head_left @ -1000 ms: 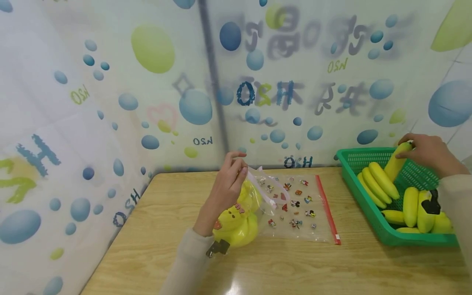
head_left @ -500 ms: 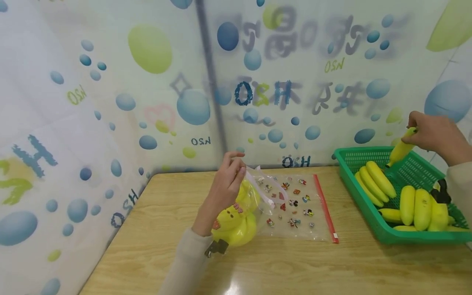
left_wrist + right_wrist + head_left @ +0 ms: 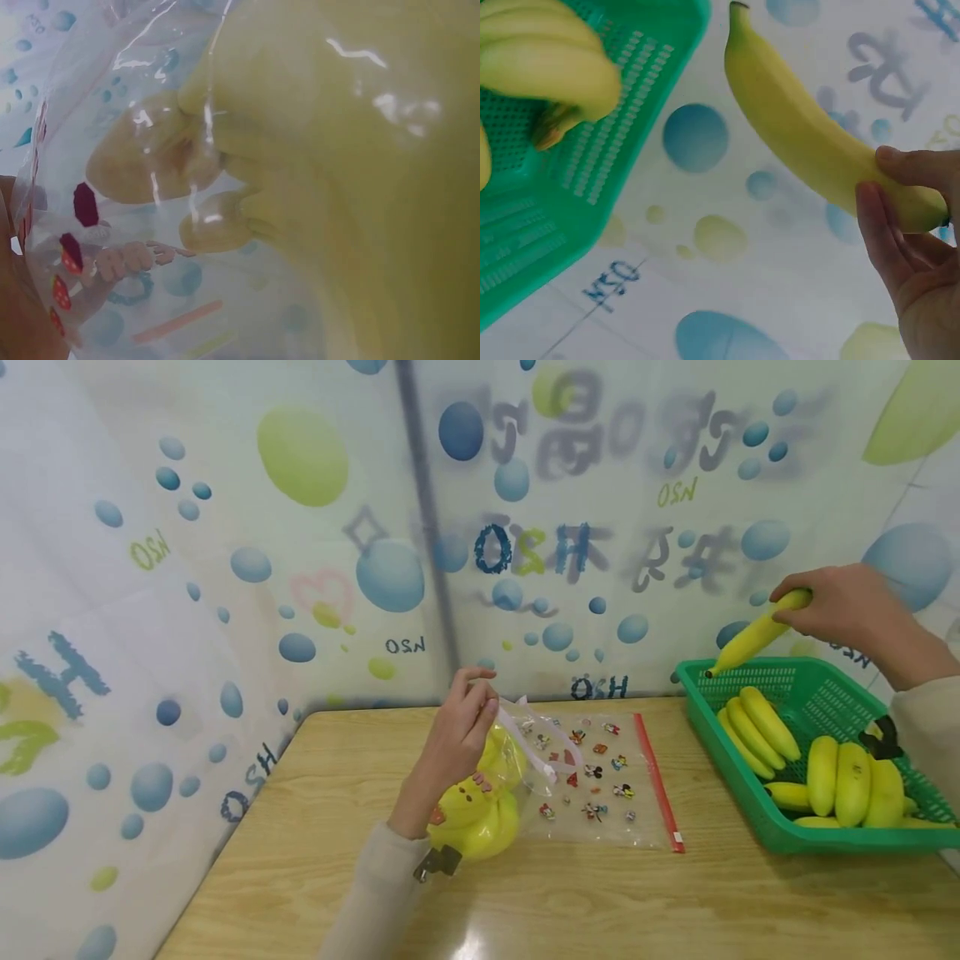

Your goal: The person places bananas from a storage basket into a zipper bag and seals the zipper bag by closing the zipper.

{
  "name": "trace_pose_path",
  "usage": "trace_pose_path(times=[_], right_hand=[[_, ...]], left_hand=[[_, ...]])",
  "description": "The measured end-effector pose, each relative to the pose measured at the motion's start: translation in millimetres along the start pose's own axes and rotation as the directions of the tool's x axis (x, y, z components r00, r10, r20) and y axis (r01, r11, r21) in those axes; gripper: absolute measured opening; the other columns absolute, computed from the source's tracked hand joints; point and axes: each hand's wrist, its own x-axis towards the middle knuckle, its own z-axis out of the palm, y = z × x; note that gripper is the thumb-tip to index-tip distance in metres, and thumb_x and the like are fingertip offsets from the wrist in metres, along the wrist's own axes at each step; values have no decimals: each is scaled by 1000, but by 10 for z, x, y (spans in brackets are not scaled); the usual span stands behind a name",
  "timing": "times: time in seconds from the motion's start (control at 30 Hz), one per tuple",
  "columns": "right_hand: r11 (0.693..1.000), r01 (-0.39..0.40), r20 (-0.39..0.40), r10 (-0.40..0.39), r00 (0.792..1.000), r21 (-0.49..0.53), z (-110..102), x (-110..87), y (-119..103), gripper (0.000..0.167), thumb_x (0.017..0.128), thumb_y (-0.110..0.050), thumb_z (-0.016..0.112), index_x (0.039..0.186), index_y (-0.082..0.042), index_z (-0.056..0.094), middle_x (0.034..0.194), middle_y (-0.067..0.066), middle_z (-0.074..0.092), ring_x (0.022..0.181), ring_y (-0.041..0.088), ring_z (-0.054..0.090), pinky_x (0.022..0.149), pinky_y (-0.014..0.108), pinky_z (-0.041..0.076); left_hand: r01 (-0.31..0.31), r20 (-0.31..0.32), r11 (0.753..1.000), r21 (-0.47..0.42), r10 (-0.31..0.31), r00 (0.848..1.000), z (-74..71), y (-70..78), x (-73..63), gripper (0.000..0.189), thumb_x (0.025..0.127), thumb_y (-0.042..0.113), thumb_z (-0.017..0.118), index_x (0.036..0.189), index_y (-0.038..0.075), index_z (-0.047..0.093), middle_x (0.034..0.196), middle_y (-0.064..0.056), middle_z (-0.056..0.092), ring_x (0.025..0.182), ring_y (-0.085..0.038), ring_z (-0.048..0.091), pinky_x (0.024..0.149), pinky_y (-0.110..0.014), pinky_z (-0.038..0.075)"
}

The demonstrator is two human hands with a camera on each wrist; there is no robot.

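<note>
My left hand (image 3: pixel 453 739) pinches the pale pink zip strip at the top of a clear printed zip bag (image 3: pixel 538 760). Yellow bananas (image 3: pixel 487 831) fill this bag, which stands on the table; up close in the left wrist view the plastic (image 3: pixel 150 165) covers their blurred yellow shapes. On the right, my right hand (image 3: pixel 855 614) grips a single banana (image 3: pixel 757 635) by one end. That banana is held tilted above the back left rim of a green basket (image 3: pixel 862 841), its free end pointing down to the left. The right wrist view shows thumb and fingers around its end.
Several more bananas (image 3: pixel 852 785) lie in the basket, some in a bunch (image 3: pixel 768 727). Beside the filled bag, a flat clear bag (image 3: pixel 607 818) with cartoon prints and a red zip lies on the wooden table (image 3: pixel 337 902). A bubble-patterned curtain (image 3: pixel 315 610) hangs behind.
My right hand has lifted the banana up out of the basket and swung it left, from upright to slanting. My left hand has stayed at the bag's opening.
</note>
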Motion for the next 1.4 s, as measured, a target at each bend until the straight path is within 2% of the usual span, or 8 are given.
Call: trace_pose_path(times=[0.17, 0.33, 0.43, 0.53, 0.63, 0.8, 1.03, 1.4], right_hand=[[993, 59, 5, -60, 998, 100, -41, 13, -268, 38, 93, -13, 55, 127, -3, 68, 86, 15, 69, 49, 20, 42, 48, 34, 35], [975, 165, -58, -158, 986, 151, -30, 1, -585, 32, 95, -12, 62, 126, -6, 69, 78, 8, 68, 51, 16, 42, 52, 30, 34], [961, 235, -118, -219, 969, 147, -22, -11, -765, 28, 96, -15, 69, 124, -8, 69, 71, 3, 60, 53, 13, 39, 53, 29, 33], [930, 331, -169, -304, 938, 163, -10, -40, -935, 27, 94, -14, 74, 121, -7, 69, 69, -1, 59, 52, 7, 40, 52, 26, 35], [895, 394, -164, -365, 916, 210, -7, -90, -1116, 25, 95, -11, 74, 119, -8, 68, 70, -3, 62, 53, 2, 45, 52, 25, 39], [855, 407, -92, -399, 912, 321, 39, -177, -1379, 22, 99, -14, 70, 121, -12, 66, 75, -4, 64, 60, 2, 55, 57, 24, 48], [763, 477, -68, -501, 863, 436, 293, -212, -1658, 19, 101, -18, 66, 119, -12, 64, 75, -5, 63, 61, 2, 56, 58, 24, 49], [680, 441, -65, -503, 862, 586, 784, -243, -2049, 15, 101, -16, 66, 114, -10, 66, 76, -2, 62, 61, 8, 56, 59, 24, 50]], left_hand=[[9, 5, 1000, -1, -9, 1000, -15, -8, -13, 26, 111, 19, 39, 90, 10, 52, 138, -19, 51, 111, -28, 66, 79, -36, 51], [19, 10, 1000, -4, -19, 1000, -21, -3, -20, 26, 111, 19, 39, 90, 10, 52, 139, -18, 50, 111, -28, 66, 81, -37, 52], [22, 11, 1000, -3, -22, 1000, -20, -3, -20, 25, 111, 19, 39, 90, 10, 52, 139, -18, 50, 111, -28, 66, 80, -37, 51], [24, 12, 1000, 3, -24, 1000, -20, -8, -21, 25, 110, 19, 39, 91, 11, 52, 139, -16, 50, 112, -27, 66, 79, -36, 51], [18, 7, 1000, 5, -18, 1000, -24, -6, -22, 25, 110, 19, 40, 91, 10, 52, 139, -18, 51, 112, -28, 66, 78, -36, 51], [12, 5, 1000, 7, -12, 1000, -25, 2, -11, 24, 110, 18, 40, 91, 10, 53, 139, -16, 51, 112, -27, 66, 79, -36, 51], [11, 5, 1000, 12, -11, 1000, -31, 8, -17, 24, 110, 18, 40, 91, 10, 52, 138, -13, 51, 113, -26, 66, 76, -33, 50], [4, 2, 1000, 16, -4, 1000, -50, 7, -3, 24, 110, 17, 40, 91, 10, 53, 138, -17, 51, 105, -25, 65, 71, -31, 47]])
